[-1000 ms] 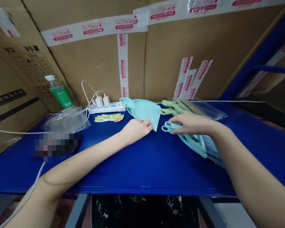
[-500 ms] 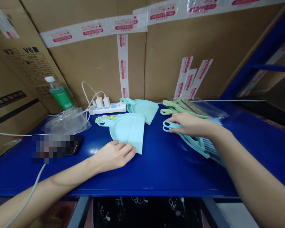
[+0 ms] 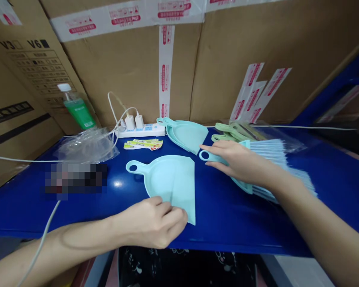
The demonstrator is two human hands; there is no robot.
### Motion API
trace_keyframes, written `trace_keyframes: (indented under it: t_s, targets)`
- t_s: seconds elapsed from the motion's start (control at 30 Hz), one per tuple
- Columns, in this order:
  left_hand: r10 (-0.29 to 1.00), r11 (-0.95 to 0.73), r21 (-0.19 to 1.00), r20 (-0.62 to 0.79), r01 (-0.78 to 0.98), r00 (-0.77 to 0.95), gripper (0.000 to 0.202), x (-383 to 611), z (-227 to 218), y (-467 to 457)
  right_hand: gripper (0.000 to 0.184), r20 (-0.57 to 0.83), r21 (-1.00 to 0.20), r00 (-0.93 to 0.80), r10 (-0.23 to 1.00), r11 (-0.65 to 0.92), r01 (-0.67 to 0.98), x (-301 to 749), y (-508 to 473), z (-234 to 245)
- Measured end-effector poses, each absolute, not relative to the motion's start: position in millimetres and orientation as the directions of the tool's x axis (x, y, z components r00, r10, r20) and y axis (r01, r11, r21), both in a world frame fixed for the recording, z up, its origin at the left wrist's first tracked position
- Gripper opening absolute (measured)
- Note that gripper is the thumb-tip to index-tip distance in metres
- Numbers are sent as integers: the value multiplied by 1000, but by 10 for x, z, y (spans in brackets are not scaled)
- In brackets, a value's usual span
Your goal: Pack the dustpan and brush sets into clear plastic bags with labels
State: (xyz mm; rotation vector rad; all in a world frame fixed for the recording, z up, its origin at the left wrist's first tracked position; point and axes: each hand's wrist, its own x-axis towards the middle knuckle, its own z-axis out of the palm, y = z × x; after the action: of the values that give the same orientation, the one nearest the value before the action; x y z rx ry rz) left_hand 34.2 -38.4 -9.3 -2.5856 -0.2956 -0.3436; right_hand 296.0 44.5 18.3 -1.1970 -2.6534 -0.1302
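Gripping dustpan [image 3: 169,179], six o'clock: my left hand [image 3: 155,223] clamped on its near edge. My right hand's [image 3: 241,161] fingers clamped on brush [image 3: 266,151], toward four. Edge-only hold could let pan slip; dragging brush could snag clear sleeve [image 3: 287,137], three o'clock.

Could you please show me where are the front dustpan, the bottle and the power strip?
Front dustpan [image 3: 172,179]: head view, on the middle of its pan.
Bottle [image 3: 78,113]: head view, on its green body.
Power strip [image 3: 143,131]: head view, on its socket face.
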Motion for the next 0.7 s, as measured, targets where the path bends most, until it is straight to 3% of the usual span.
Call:
trace_keyframes:
  t_s: [0.33,0.7]
  targets:
    - [112,-881,-405,325,246,939,28,374,-154,-373,40,258,2,-801,541,828,560,2636,272,83]
    - [105,-885,-398,333,241,937,25,379,-154,-361,34,265,-44,-787,557,823,567,2545,231,-2]
